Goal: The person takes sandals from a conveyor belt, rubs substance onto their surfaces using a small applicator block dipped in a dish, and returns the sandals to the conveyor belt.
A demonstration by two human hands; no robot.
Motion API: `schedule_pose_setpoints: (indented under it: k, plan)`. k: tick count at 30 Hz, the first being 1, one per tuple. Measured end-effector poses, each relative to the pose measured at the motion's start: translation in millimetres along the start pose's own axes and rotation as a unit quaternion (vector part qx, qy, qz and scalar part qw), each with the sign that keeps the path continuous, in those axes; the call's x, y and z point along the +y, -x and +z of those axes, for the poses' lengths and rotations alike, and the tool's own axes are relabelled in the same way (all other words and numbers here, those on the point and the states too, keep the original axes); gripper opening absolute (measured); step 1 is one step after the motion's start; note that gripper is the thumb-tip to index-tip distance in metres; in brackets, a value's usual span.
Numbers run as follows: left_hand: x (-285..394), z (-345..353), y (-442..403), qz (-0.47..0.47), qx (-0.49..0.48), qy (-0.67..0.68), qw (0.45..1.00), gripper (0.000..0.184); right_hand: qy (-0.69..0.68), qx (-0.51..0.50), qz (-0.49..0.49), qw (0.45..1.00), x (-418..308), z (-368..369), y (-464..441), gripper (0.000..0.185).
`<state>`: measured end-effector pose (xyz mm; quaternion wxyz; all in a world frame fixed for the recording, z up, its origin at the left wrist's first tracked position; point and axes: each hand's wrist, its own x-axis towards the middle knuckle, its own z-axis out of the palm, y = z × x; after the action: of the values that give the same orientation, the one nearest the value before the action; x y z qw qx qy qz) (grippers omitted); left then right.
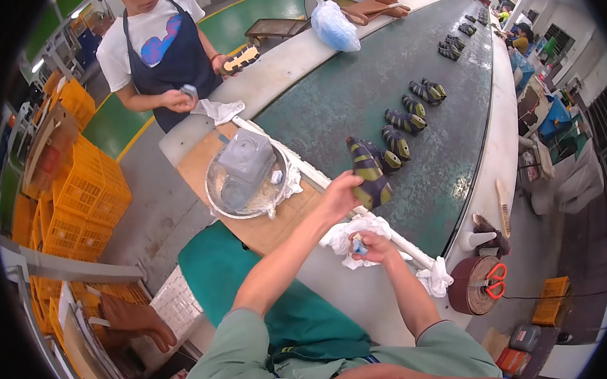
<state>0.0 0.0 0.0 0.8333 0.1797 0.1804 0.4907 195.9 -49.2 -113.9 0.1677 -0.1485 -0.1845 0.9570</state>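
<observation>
My left hand (pixel 343 193) is closed on a dark shoe with olive-green stripes (pixel 369 176), held up over the near end of the conveyor belt (pixel 299 114). In my right hand (pixel 375 245) is a small blue-and-white wad (pixel 358 244), pinched by the fingers; whether it is cloth I cannot tell. Just behind that hand lies a crumpled white rag (pixel 344 235). More striped shoes, among them a nearby shoe (pixel 396 142), stand in a row along the belt. Left of my left arm, a round basin (pixel 215 201) holds a translucent plastic container (pixel 247 153) on a cardboard sheet (pixel 192 157).
Across the corner a co-worker (pixel 166 66) holds a shoe (pixel 242 59) and a small greyish wad. Brushes (pixel 503 206), a white bottle (pixel 476 239) and a brown roll (pixel 470 287) with orange-handled scissors (pixel 496 281) are at right. Yellow crates (pixel 87 187) are stacked left.
</observation>
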Motion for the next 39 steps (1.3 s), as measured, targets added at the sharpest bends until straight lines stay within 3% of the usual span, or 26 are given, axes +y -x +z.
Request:
schedule_pose_setpoints:
  k: [2,5,7,13,23,31,39]
  plan:
    - [28.6,40.9,53.4,0.059,-0.101,-0.018,0.993,0.051,0.0,-0.023,0.003,1.0,-6.6,-5.8,-7.9,0.043]
    - [16.3,37.8,139.1,0.024,-0.055,-0.133,0.989,0.062,0.01,0.06,-0.001,0.998,12.8,19.5,16.3,0.043]
    - [-0.4,25.5,175.0,0.002,-0.033,-0.167,0.985,0.059,0.035,0.049,-0.006,0.998,9.3,11.3,18.6,0.043]
    - [-62.5,-17.4,242.4,0.069,0.004,0.026,0.997,0.056,0.051,0.045,-0.027,0.997,3.8,16.3,5.7,0.033]
    - [-70.2,-58.1,275.6,0.148,-0.023,0.061,0.987,0.069,0.058,0.056,-0.033,0.996,4.0,21.3,1.3,0.03]
    - [-71.2,-60.6,274.7,0.136,-0.037,0.057,0.988,0.074,0.077,0.096,-0.059,0.991,5.3,29.4,3.5,0.031]
    - [-71.7,-57.5,273.2,0.142,-0.05,0.054,0.987,0.071,0.073,0.073,-0.049,0.993,3.3,28.9,3.4,0.032]
